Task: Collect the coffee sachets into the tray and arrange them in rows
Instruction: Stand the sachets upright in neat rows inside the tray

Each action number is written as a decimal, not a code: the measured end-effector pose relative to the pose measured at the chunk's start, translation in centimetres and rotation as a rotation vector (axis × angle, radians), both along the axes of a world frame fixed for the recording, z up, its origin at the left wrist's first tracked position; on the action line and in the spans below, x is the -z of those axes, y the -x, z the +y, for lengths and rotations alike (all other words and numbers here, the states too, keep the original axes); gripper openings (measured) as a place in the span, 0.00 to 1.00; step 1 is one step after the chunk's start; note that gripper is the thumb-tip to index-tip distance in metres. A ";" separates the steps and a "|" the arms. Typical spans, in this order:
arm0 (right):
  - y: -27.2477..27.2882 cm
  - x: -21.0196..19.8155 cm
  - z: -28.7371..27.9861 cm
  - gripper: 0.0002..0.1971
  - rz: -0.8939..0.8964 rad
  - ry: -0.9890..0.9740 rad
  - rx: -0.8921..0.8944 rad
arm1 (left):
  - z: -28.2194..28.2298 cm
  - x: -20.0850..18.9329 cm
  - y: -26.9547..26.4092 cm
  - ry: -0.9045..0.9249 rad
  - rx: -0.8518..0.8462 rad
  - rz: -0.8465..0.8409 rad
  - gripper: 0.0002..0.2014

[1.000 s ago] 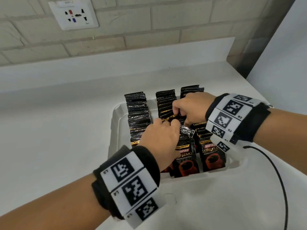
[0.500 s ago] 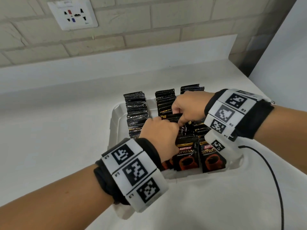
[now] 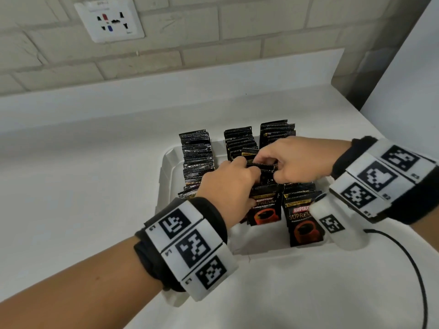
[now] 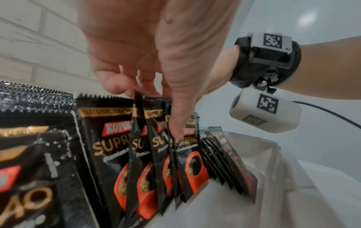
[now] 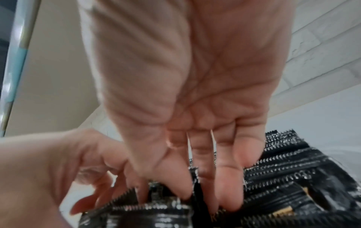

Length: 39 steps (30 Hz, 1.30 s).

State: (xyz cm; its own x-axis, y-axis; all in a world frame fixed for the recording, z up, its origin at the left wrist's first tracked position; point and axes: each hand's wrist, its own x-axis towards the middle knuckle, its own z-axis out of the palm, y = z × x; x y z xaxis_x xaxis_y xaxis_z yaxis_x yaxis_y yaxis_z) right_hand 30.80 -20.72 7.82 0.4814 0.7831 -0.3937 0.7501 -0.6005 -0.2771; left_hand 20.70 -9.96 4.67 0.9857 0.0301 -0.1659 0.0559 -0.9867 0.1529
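A white tray (image 3: 166, 176) on the white counter holds three rows of upright black coffee sachets: left row (image 3: 196, 153), middle row (image 3: 240, 138), right row (image 3: 276, 130). My left hand (image 3: 242, 163) and right hand (image 3: 267, 162) meet over the middle row and both pinch the serrated tops of sachets there (image 3: 261, 166). In the left wrist view my left hand (image 4: 156, 111) has its thumb in front of several standing sachets (image 4: 154, 138) and its fingers behind them. The right wrist view shows my right hand (image 5: 197, 199) curled down onto the sachet tops (image 5: 283, 174).
A wall socket (image 3: 109, 20) sits on the brick wall behind the counter. A black cable (image 3: 415, 269) runs over the counter to the right of the tray. A white panel (image 3: 415, 91) bounds the right side. Bare counter (image 3: 83, 186) lies left of the tray.
My left hand has moved farther into the middle row and met the right hand. The tilted sachet seen between them a second ago no longer lies across the row.
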 end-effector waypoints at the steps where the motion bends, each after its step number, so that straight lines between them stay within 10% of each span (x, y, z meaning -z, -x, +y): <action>1: 0.1 -0.1 -0.3 0.27 0.029 0.012 0.007 | -0.1 -0.1 0.0 -0.002 0.010 -0.009 0.19; 19: 2.1 1.4 -1.1 0.21 -0.081 -0.029 -0.031 | -0.6 -0.4 -0.1 -0.049 0.086 -0.113 0.19; 23: 2.0 1.8 -1.0 0.17 -0.096 -0.084 -0.021 | 1.1 -1.5 0.7 0.169 0.017 -0.138 0.22; 39: 1.9 2.1 -0.9 0.20 -0.101 -0.069 0.044 | 3.4 -0.1 -0.2 0.231 -0.073 0.073 0.17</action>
State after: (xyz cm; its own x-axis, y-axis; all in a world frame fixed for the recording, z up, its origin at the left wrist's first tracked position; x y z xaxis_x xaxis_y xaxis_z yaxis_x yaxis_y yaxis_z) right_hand 28.90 -21.63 5.73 0.5504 0.7840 -0.2870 0.7497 -0.6154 -0.2434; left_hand 20.87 -6.57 4.78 0.9674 0.0536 -0.2477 0.1448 -0.9191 0.3664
